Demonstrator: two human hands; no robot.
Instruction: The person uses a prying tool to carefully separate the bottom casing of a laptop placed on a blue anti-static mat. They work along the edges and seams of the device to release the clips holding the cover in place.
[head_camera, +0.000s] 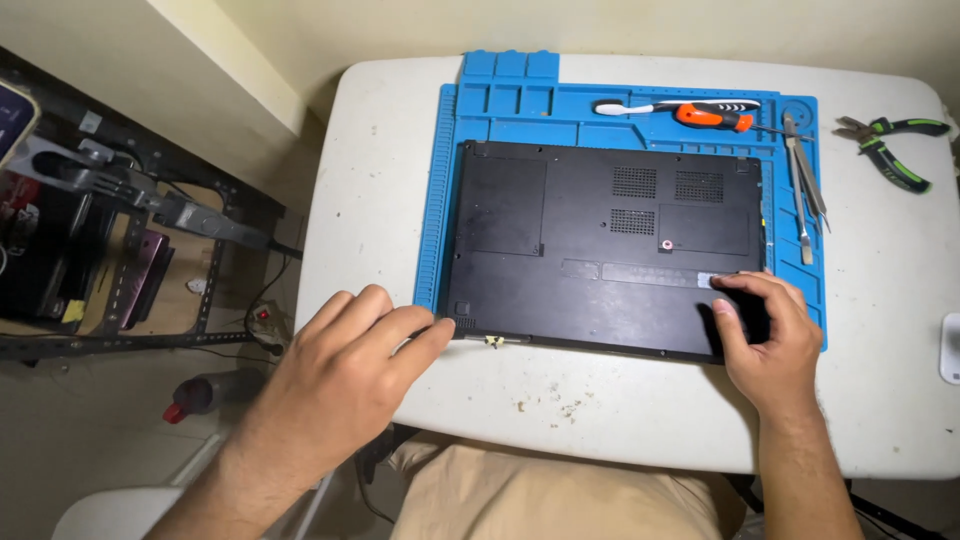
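at the far left, off the table, a dark metal rack (120, 250) stands on a pale floor beside a cream wall, with a red-capped bottle (205, 392) lying below it. the white table (370, 150), scuffed and dotted with crumbs near its front edge, fills the middle and right. on it lies a blue work mat (440, 170), and on the mat a black laptop (610, 240) rests bottom side up, its long axis running left to right, its vents toward the far edge.

the left hand (345, 375) lies flat and open, holding nothing, fingertips touching the laptop's near left corner. the right hand (765, 335) presses on the near right corner, fingers curled over the edge, not closed around anything.

along the mat's far strip lie a white brush (640, 106) and an orange-handled screwdriver (715, 117); metal tweezers (805, 190) lie at its right. green-handled pliers (890, 150) sit on the table beyond.
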